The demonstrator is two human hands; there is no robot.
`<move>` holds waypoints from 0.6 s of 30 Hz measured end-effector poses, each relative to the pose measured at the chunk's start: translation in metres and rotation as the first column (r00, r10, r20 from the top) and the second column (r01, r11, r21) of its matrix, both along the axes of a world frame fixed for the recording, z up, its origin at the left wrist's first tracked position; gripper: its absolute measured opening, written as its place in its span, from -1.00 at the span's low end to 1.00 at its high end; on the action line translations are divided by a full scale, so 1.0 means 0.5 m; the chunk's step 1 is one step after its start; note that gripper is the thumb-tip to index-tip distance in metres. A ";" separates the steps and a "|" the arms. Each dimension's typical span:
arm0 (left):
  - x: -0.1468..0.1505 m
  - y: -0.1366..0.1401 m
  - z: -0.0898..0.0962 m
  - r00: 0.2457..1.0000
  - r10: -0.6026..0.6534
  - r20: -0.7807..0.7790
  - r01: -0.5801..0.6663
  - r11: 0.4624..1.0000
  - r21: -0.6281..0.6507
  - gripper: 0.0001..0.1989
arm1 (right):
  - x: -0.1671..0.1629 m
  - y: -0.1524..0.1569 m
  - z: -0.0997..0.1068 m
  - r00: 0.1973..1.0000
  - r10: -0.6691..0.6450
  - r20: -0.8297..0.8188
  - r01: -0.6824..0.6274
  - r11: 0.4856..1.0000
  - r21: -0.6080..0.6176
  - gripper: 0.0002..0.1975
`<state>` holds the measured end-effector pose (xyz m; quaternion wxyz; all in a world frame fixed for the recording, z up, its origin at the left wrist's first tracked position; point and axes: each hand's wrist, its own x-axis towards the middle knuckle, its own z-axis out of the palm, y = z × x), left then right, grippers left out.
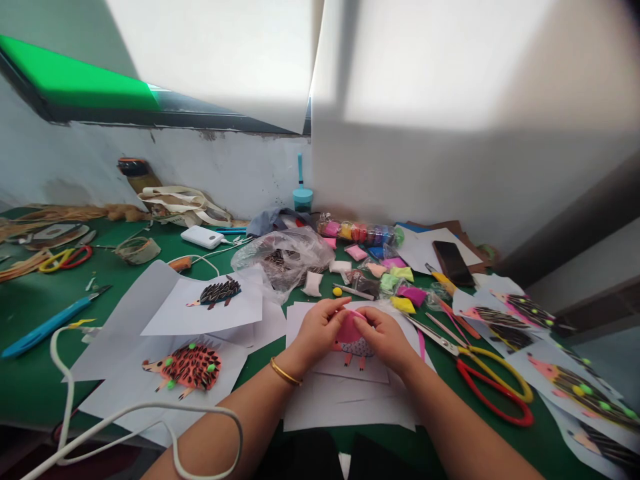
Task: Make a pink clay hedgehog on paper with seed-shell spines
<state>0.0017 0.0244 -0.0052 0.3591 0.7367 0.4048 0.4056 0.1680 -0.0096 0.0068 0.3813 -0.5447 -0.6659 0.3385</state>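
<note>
Between my left hand [324,327] and my right hand [381,331] is a flattened pink piece of modelling clay [349,329]. Both sets of fingers are closed on its edges. Just below it lies a white sheet with a printed hedgehog picture [357,348], partly covered by the clay and my hands. A gold bangle [285,372] circles my left wrist. Close by on the right, a pair of large scissors [463,353] with red and yellow handles rests on the table. A small yellow clay ball [337,291] sits beyond my hands.
Several small clay packets [400,283] are spread behind my hands, beside a plastic bag of seeds [283,257]. Finished hedgehog pictures [193,367] lie left and right. A white cable [150,408] loops across the front left. A blue craft knife [50,327] and a phone [453,262] also lie here.
</note>
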 end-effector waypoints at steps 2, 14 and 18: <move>0.001 -0.004 0.002 0.999 -0.040 0.005 0.040 0.999 -0.028 -0.74 | -0.002 -0.001 0.001 1.000 0.012 0.026 -0.012 1.000 -0.001 -0.75; 0.002 -0.005 0.006 0.998 0.037 0.053 -0.036 0.999 -0.022 -0.78 | -0.004 -0.001 0.000 0.997 0.038 0.064 -0.037 0.999 -0.010 -0.77; 0.003 -0.004 0.008 0.994 0.077 0.075 -0.071 0.994 -0.077 -0.80 | -0.005 0.000 -0.003 0.997 0.042 0.065 -0.043 0.999 0.018 -0.75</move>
